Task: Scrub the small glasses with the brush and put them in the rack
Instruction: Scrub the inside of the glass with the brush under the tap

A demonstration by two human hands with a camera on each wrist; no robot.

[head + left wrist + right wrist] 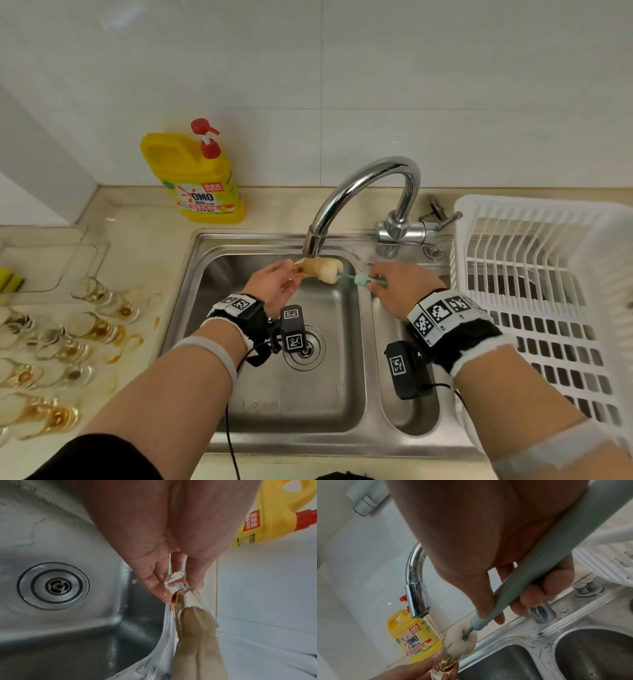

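One small glass [298,271] is in work, held over the left basin of the sink [260,425] directly under the spout of the tap [370,178], from which a thin stream of water runs. The left hand [274,284] pinches the glass at its thick base between thumb and fingers [161,592], mouth turned toward the brush. The right hand [394,287] has its fingers curled round the green handle of the brush [368,281]; the pale sponge head [323,269] sits at the mouth of the glass, partly entered. Amber residue is visible inside the glass near the base.

Handling notes: the glass is light, rigid, thin-walled and wet, so it is probably slippery and breakable. Best grip is at the solid base, as now, with side pressure kept low. The sponge head is soft and should compress to fit; push along the axis of the glass, not across it.

Further stained glasses [68,346] lie on the worktop [150,260] along its left edge. The white rack [548,274] stands at the right edge, beside the sink; no glasses are visible in it. A yellow detergent bottle [197,178] stands at the back edge.
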